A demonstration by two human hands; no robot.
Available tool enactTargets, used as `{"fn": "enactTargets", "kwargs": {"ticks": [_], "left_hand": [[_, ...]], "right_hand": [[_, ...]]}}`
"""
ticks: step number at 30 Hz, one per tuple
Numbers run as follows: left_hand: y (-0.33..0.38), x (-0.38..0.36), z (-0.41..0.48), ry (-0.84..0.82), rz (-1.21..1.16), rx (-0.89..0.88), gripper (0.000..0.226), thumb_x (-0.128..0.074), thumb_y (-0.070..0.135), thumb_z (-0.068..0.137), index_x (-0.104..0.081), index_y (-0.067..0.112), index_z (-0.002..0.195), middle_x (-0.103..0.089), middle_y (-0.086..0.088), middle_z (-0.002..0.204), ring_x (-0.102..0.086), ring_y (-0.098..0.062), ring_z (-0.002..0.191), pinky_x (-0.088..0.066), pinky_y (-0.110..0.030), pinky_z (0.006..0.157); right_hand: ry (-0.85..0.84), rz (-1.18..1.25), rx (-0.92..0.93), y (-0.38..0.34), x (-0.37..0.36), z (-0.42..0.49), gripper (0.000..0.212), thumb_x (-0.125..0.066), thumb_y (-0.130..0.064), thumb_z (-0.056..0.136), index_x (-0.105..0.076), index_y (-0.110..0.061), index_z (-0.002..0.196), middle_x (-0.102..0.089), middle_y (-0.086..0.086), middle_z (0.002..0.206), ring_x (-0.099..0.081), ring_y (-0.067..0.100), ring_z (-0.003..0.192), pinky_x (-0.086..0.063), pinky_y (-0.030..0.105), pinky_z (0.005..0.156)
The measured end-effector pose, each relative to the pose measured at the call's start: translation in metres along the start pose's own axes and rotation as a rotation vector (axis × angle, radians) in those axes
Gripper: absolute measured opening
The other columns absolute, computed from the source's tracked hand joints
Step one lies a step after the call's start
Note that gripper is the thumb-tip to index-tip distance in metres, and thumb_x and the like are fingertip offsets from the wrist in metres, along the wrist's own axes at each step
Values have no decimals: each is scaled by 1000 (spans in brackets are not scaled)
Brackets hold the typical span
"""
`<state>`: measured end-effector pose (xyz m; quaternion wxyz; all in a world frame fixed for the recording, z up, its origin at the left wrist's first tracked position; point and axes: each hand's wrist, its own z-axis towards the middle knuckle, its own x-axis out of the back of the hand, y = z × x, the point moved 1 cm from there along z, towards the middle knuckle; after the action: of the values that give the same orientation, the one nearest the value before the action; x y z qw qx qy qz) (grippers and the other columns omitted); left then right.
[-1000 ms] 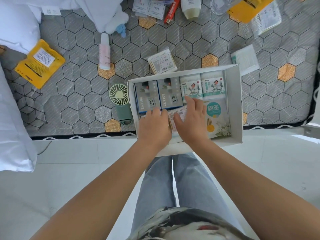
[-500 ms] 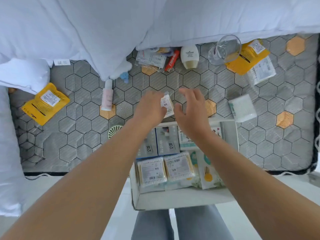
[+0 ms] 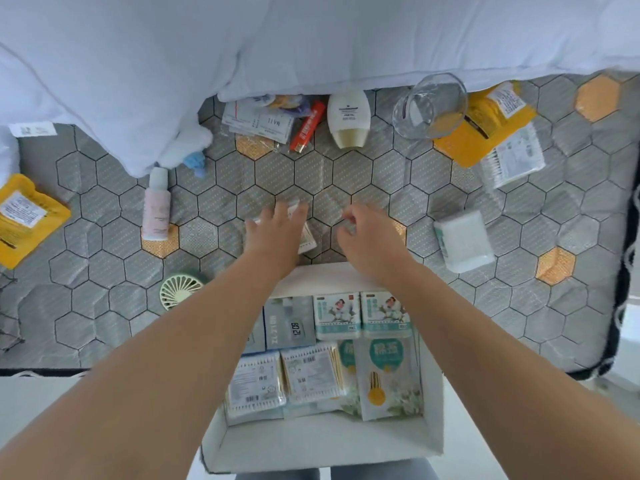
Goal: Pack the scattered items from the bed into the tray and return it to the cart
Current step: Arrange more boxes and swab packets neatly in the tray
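A white cardboard tray [image 3: 434, 403] sits at the near edge of the bed. It holds two grey boxes, two tissue packs, swab packets and cotton pouches. Just beyond its far rim, my left hand [image 3: 275, 233] lies over a small swab packet [image 3: 307, 239] on the mattress, fingers and thumb around it. My right hand [image 3: 369, 239] hovers beside it with loosely curled fingers and nothing visible in them. Scattered on the bed are a pink bottle [image 3: 157, 206], a green fan [image 3: 180, 289], a white pad pack [image 3: 464, 240], a white bottle [image 3: 348, 117] and a red tube [image 3: 308, 126].
A white duvet [image 3: 311, 39] covers the far part of the bed. A glass cup [image 3: 429, 105] lies by a yellow pouch [image 3: 485, 129] and a swab bag [image 3: 512, 161]. Another yellow pouch [image 3: 24, 216] lies at far left, nail packets [image 3: 259, 121] under the duvet edge.
Both hands left the tray and reached forward onto the mattress. The left hand closed over the small swab packet beyond the tray. The view tilted up towards the duvet.
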<state>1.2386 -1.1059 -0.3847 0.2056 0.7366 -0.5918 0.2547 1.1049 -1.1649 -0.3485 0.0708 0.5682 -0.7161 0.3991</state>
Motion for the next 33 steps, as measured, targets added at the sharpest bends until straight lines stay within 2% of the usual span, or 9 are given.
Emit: {"fn": "enactTargets", "kwargs": {"ticks": [4, 7, 11, 16, 19, 21, 25, 28, 33], "left_hand": [[7, 8, -4, 43, -84, -1, 91, -62, 51, 80, -7, 23, 146, -28, -16, 144, -34, -36, 129, -32, -50, 103], [22, 30, -11, 83, -558, -4, 95, -67, 56, 72, -17, 21, 144, -46, -8, 135, -49, -28, 118, -42, -42, 96], [50, 65, -15, -46, -1039, -122, 58, -67, 44, 67, -47, 28, 118, -56, 6, 102, -56, -16, 92, -45, -24, 68], [80, 87, -8, -279, -1103, -272, 25, -54, 48, 64, -68, 30, 73, -64, 1, 77, -59, -17, 71, -46, -25, 67], [100, 92, -2, -290, -1189, -262, 35, -49, 52, 75, -69, 23, 80, -64, -13, 85, -60, -22, 78, -46, -35, 79], [116, 93, 1, -201, -1099, -251, 46, -47, 51, 81, -66, 10, 92, -63, -21, 91, -59, -23, 76, -46, -34, 71], [141, 89, 9, -84, -1054, -150, 42, -39, 42, 97, -63, 8, 99, -64, -4, 83, -60, -13, 70, -46, -17, 59], [157, 89, 17, -79, -1114, -95, 37, -40, 37, 97, -60, 7, 104, -63, -8, 92, -58, -14, 74, -46, -26, 66], [174, 90, 29, -85, -1237, 0, 20, -47, 29, 96, -56, 13, 101, -64, -7, 98, -61, -17, 83, -52, -37, 79]], "right_hand": [[-12, 37, 20, 3, 2, -2, 35, -50, -17, 91, -49, -11, 125, -50, 6, 122, -49, 21, 106, -39, 28, 84], [0, 119, 40, 6, 13, -5, 48, -51, -2, 86, -44, -12, 132, -45, 7, 129, -45, 22, 116, -40, 30, 92], [-77, 182, 166, 16, 38, -12, 64, -52, 7, 80, -38, -16, 138, -37, 6, 140, -34, 25, 128, -31, 36, 105], [-41, 267, 118, 54, 77, -25, 21, -59, -18, 88, -53, -14, 108, -58, 0, 99, -57, 19, 85, -45, 26, 69], [21, 351, 30, 80, 93, -24, 17, -59, -24, 89, -52, -12, 98, -55, -5, 81, -49, 8, 63, -36, 11, 49], [37, 315, 11, 95, 100, -20, 22, -60, -27, 88, -54, -11, 102, -56, -4, 86, -51, 10, 72, -37, 15, 54], [180, 397, -86, 122, 117, -3, 40, -59, -35, 87, -51, -12, 119, -55, -2, 108, -54, 13, 97, -44, 17, 75], [422, 266, -164, 145, 131, 17, 48, -62, -31, 86, -46, -12, 127, -41, 7, 131, -37, 20, 122, -33, 29, 101], [425, 24, -264, 170, 131, 46, 70, -66, -35, 80, -29, -19, 138, -19, 10, 148, -15, 28, 137, -23, 44, 111]]}}
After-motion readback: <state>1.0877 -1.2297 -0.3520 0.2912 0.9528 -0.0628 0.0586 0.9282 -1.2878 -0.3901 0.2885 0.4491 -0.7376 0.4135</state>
